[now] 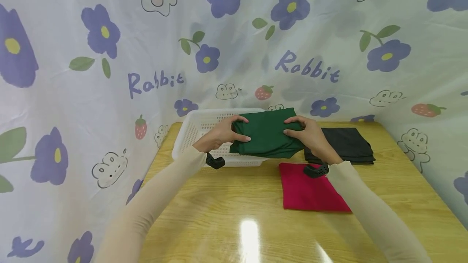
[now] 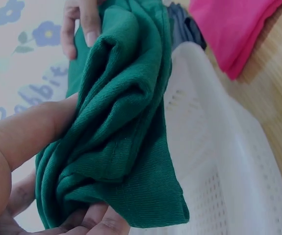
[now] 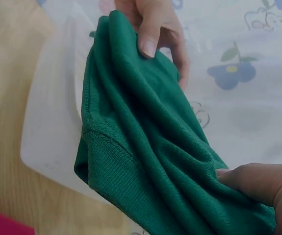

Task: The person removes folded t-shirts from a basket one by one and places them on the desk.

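Note:
A folded green knit garment (image 1: 267, 133) is held up in front of me, partly over the white basket (image 1: 193, 127). My left hand (image 1: 224, 132) grips its left end, thumb on the near face and fingers curled around behind. At the right end my right hand (image 1: 308, 135) pinches it the same way. Close up in the left wrist view, the green cloth (image 2: 116, 103) shows several stacked layers bunched at the end. A ribbed band (image 3: 116, 166) shows along its lower edge in the right wrist view.
On the wooden table (image 1: 219, 210), a folded red cloth (image 1: 310, 192) lies below my right wrist. Behind it, at the right, is a folded black cloth (image 1: 347, 145). A patterned curtain (image 1: 241, 44) closes off the back and sides of the table.

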### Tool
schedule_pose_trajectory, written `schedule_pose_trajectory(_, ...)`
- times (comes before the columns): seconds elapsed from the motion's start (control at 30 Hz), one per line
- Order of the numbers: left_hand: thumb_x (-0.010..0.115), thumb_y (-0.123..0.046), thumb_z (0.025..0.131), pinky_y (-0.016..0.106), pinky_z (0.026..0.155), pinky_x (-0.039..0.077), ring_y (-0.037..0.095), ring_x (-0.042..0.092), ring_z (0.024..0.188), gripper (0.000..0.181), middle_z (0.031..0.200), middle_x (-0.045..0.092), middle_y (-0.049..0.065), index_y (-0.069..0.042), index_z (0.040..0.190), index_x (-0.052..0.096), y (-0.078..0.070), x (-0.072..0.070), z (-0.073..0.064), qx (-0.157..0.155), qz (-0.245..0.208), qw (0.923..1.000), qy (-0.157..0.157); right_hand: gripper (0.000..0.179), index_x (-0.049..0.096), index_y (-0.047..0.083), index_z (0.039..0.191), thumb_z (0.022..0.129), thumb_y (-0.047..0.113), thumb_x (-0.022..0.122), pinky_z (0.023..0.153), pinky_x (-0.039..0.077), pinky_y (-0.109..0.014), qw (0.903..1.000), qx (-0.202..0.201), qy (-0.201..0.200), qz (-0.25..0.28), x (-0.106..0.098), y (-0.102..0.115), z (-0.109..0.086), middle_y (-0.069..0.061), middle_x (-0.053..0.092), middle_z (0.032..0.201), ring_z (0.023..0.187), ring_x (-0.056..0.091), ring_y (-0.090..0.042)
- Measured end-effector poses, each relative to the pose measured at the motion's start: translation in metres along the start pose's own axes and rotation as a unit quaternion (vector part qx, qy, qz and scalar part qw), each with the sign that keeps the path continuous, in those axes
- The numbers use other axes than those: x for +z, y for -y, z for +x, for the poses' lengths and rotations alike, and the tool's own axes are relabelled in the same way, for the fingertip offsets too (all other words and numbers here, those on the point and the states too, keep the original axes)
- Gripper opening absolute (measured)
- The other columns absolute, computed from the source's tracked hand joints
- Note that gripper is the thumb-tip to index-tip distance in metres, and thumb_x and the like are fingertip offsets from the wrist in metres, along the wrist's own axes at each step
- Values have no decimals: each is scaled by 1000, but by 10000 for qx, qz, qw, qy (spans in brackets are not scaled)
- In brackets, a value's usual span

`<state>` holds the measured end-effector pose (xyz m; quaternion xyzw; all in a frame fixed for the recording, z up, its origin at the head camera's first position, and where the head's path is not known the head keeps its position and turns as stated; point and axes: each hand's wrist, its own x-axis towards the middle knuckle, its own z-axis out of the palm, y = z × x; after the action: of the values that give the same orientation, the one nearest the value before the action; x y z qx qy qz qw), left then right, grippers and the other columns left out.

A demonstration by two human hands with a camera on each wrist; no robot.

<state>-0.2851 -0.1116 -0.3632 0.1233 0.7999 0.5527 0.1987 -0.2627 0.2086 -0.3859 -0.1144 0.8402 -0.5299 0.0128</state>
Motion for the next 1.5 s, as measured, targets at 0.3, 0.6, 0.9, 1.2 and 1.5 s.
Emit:
schedule_pose_trajectory(0.3,87,-11,85,38,77,59,30,66,103,63,124,59,17,-22,139,58,-7,25,8,288,56,9996,8,40,66,16,133,96,27,77,98,48,-53,9997,98,-111,-206,-24,-10,-13,-11,44,157,136,46,-38)
schedule_pose_trajectory(0.6,87,-13,85,36,77,58,28,63,104,64,123,58,15,-23,141,57,-12,56,19,431,270,9986,130,44,65,16,135,96,33,77,109,36,-66,9980,374,-216,-465,-50,-23,-34,-11,28,167,148,30,-45)
schedule_pose_trajectory(0.9,85,-8,86,36,82,59,27,61,113,63,133,54,13,-20,141,57,-22,88,30,581,20,9974,429,47,64,10,136,97,34,75,99,49,-52,9979,297,-431,-380,-74,-37,-56,-14,39,160,138,43,-41)
schedule_pose_trajectory(1.2,88,-15,84,32,85,56,18,61,111,62,133,55,2,-24,138,59,-29,125,44,757,230,9956,501,51,62,8,136,96,37,75,80,47,-14,9948,540,-745,-441,-99,-55,-80,-16,31,165,142,37,-42)
schedule_pose_trajectory(1.5,89,-16,83,31,85,55,13,58,109,61,137,51,-2,-25,136,61,-28,165,57,771,187,9949,621,50,60,8,138,98,34,73,77,51,-14,9925,614,-964,-429,-121,-79,-101,-24,37,159,133,43,-41)
